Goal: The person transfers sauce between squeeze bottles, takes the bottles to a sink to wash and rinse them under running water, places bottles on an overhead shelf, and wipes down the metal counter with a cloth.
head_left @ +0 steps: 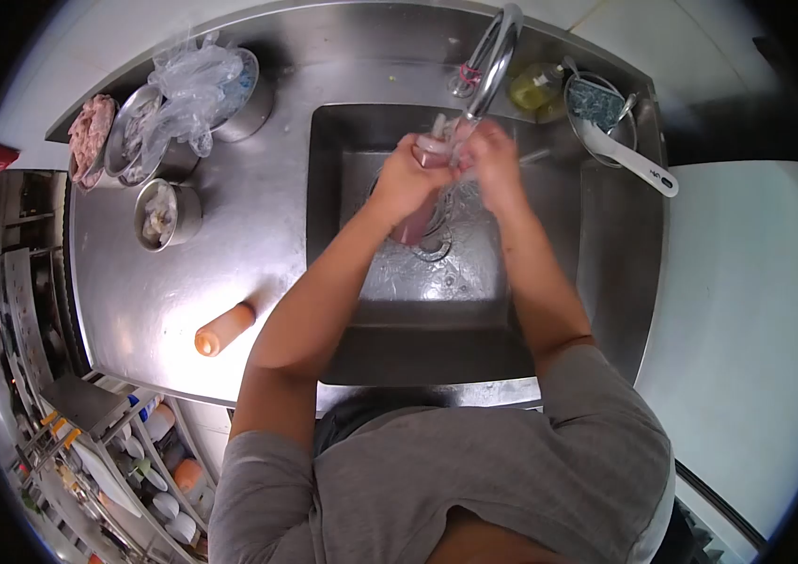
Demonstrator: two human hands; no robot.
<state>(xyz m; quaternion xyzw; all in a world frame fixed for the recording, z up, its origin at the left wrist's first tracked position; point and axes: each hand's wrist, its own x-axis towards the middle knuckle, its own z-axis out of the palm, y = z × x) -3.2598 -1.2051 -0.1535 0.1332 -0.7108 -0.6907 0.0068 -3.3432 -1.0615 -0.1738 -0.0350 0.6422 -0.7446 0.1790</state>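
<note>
Over the sink, my left hand is wrapped round a pinkish translucent bottle, tilted beneath the tap. Pale, whitish parts show at the bottle's upper end, between my hands; their exact shape is unclear. My right hand is close beside the bottle top with its fingers curled in, blurred by motion. What those fingers hold is hidden. Water appears to splash below the hands onto the sink floor.
Left on the steel counter are an orange bottle lying on its side, a small pot with pale pieces, plastic bags over metal containers, and pinkish meat. Behind right stand a yellow-green soap bottle and a bowl holding a white-handled brush.
</note>
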